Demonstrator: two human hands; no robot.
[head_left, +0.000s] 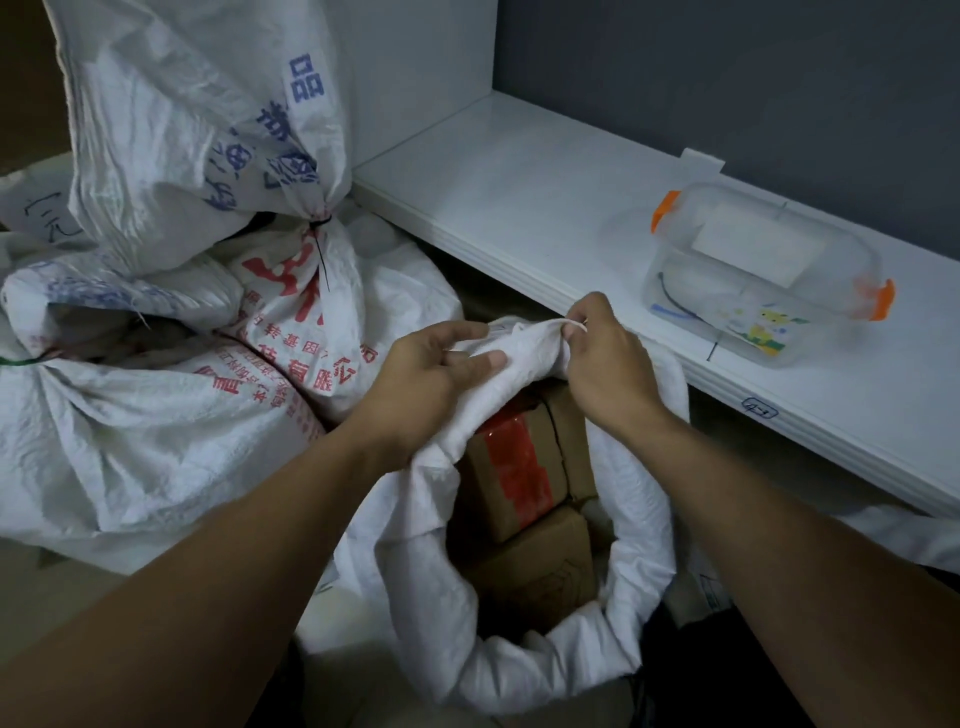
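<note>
1. Tied woven sacks (156, 415) are piled left of the left hand (431, 374).
2. A white shelf (519, 197) is seen right of the right hand (602, 353).
3. The open woven sack (415, 545) is gripped at its rim by the left hand and pinched there by the right.
4. Cardboard boxes (524, 467) are seen inside it, below both hands.
5. A clear container (763, 270) is set on the shelf.
</note>
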